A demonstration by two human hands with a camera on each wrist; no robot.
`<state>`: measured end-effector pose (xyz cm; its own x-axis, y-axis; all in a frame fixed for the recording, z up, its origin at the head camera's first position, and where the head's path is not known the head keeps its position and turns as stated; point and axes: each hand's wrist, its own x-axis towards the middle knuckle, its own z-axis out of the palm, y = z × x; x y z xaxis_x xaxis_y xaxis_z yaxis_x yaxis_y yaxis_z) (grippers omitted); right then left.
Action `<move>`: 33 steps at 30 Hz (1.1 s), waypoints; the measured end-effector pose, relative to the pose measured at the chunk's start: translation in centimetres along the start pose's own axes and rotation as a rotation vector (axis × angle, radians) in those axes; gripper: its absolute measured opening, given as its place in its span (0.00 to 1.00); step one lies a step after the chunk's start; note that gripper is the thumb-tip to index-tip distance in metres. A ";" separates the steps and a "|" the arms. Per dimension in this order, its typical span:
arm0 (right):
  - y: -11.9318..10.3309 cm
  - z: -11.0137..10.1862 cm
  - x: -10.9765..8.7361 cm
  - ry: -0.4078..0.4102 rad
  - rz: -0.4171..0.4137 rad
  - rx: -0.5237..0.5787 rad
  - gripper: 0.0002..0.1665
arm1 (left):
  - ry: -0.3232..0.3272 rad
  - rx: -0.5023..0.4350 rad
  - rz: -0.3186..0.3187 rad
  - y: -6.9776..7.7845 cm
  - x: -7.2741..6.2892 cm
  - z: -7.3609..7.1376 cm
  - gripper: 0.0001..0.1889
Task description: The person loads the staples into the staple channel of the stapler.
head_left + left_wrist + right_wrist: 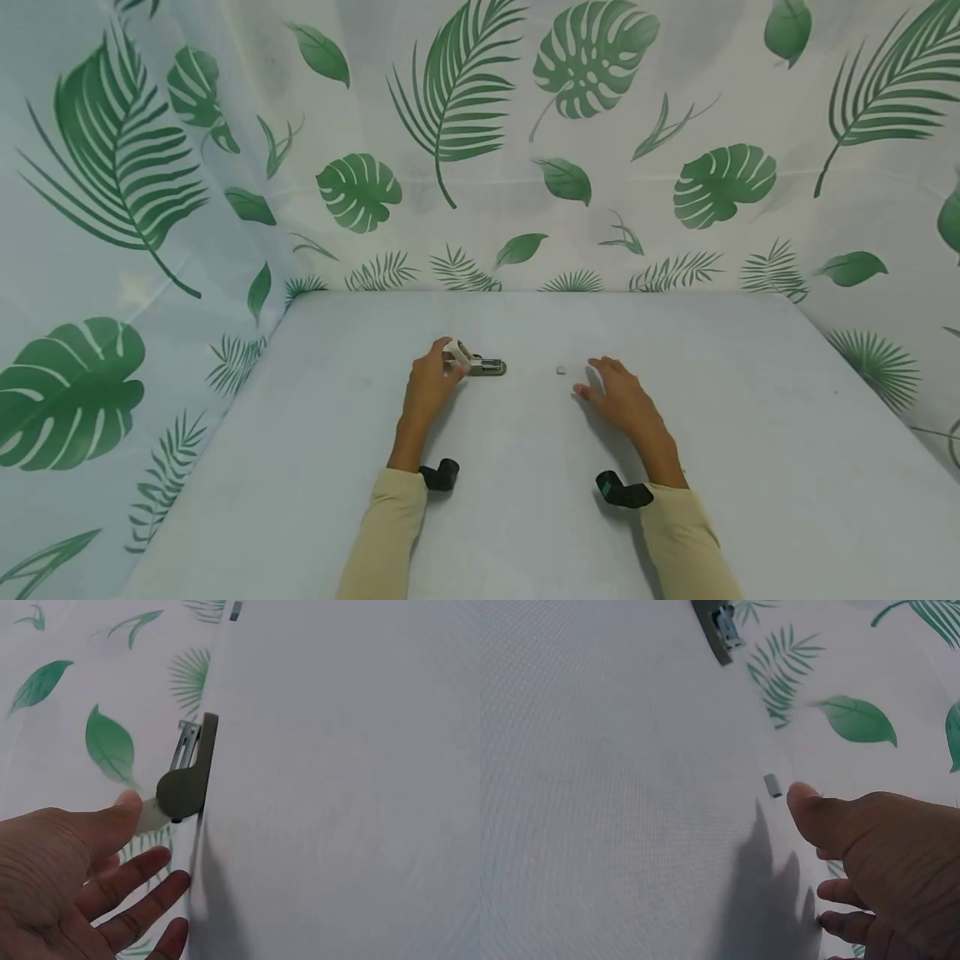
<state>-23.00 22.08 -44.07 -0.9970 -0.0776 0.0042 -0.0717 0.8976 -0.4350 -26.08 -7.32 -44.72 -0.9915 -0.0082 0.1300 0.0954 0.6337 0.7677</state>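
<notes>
A small stapler (491, 367) lies on the table with its pale top (461, 356) lifted at the left end. In the left wrist view its dark olive body (182, 793) and metal staple channel (184, 748) show. My left hand (431, 385) pinches the pale top between thumb and fingers. A short grey strip of staples (560, 370) lies apart on the table, to the right of the stapler. My right hand (621, 397) is just right of this strip, holding nothing. Its thumb (810, 806) is close to the strip in the right wrist view.
The white table (510, 500) runs back to a leaf-printed curtain (495, 125), which also covers the left and right sides. Black wrist cameras (441, 475) sit at both cuffs.
</notes>
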 end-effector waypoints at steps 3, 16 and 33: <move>0.1 0.4 0.1 -0.011 0.003 -0.007 0.36 | 0.009 -0.013 0.009 0.1 0.0 0.5 0.28; 0.4 0.3 0.1 -0.027 -0.053 -0.034 0.34 | -0.002 -0.098 0.062 1.0 -0.4 1.3 0.16; 0.8 0.5 0.6 -0.067 -0.042 0.022 0.37 | -0.157 -0.082 0.097 2.5 -0.9 2.4 0.15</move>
<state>-23.64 22.58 -44.85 -0.9889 -0.1441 -0.0371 -0.1117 0.8832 -0.4555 -25.11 -3.89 -44.42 -0.9783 0.1751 0.1112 0.1919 0.5605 0.8056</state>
